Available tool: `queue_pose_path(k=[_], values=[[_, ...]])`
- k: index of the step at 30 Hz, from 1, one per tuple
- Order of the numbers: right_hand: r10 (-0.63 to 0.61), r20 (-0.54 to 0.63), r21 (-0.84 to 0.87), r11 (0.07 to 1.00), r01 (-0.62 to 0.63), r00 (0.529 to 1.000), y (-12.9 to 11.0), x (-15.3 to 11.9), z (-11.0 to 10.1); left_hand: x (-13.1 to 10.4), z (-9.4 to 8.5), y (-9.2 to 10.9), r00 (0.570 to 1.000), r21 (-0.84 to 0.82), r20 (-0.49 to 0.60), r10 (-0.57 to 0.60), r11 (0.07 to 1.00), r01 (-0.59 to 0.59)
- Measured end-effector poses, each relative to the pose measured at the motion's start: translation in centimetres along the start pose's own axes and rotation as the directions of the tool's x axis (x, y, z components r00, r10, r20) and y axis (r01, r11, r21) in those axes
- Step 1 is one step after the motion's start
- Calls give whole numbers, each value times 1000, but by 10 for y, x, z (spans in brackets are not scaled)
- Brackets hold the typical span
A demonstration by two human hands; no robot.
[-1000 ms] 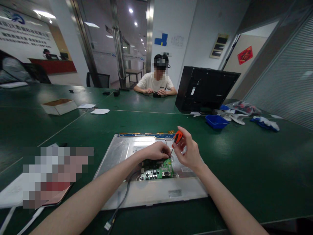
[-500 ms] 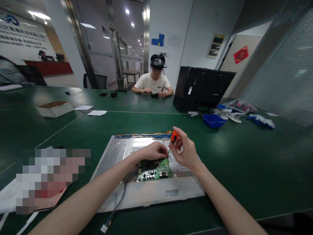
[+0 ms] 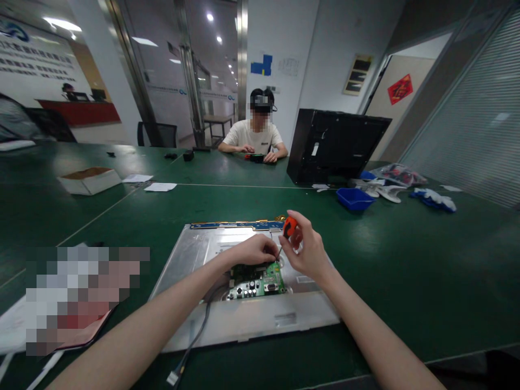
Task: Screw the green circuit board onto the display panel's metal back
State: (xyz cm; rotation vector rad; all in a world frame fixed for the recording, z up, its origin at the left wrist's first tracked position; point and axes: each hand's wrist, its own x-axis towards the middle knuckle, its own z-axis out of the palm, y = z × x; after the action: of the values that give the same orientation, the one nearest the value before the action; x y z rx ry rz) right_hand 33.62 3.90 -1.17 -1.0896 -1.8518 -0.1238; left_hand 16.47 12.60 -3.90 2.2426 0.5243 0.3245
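An orange-and-black screwdriver (image 3: pixel 290 227) is gripped by the handle in my right hand (image 3: pixel 306 249), its thin shaft slanting down to the upper right corner of a green circuit board (image 3: pixel 266 277). My left hand (image 3: pixel 258 250) rests over the board's upper edge, with fingers curled and pressed together close to the screwdriver's tip; what they hold, if anything, is hidden. The board lies on the silver back of a display panel (image 3: pixel 182 265), which has a blue strip board (image 3: pixel 231 225) along its far edge. A grey cable (image 3: pixel 199 330) with a white plug runs toward me.
Across the green table (image 3: pixel 406 281) a person handles a small device (image 3: pixel 255 157). A black monitor (image 3: pixel 337 146), a blue tray (image 3: pixel 355 199) and gloves (image 3: pixel 433 199) stand or lie at the right. A cardboard box (image 3: pixel 89 181) and papers (image 3: pixel 160 187) are at the left, beyond a blurred pinkish item (image 3: pixel 91 330).
My hands hold nearly the same positions, and the screwdriver handle looks slightly turned. Across the table, the person's hand has shifted and something red now shows beside the device.
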Motion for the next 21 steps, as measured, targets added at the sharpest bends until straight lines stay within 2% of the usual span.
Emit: queue_pose_path(k=[2,11,17,21], values=[[15,17,29,999,-15,1000,-2,0,0,0,0,1,1000,-3,12,-10,1000,10],[-8,-68,-43,999,5,998,1,-1,4,0,0,1,1000,14,-7,1,1000,-1],[-23,19,27,999,22,1000,-1,-1,1,0,0,2,1000,0,3,-8,1000,8],[3,-1,5,1000,-3,1000,-3,0,1,-1,0,3,1000,-3,3,-19,1000,19]])
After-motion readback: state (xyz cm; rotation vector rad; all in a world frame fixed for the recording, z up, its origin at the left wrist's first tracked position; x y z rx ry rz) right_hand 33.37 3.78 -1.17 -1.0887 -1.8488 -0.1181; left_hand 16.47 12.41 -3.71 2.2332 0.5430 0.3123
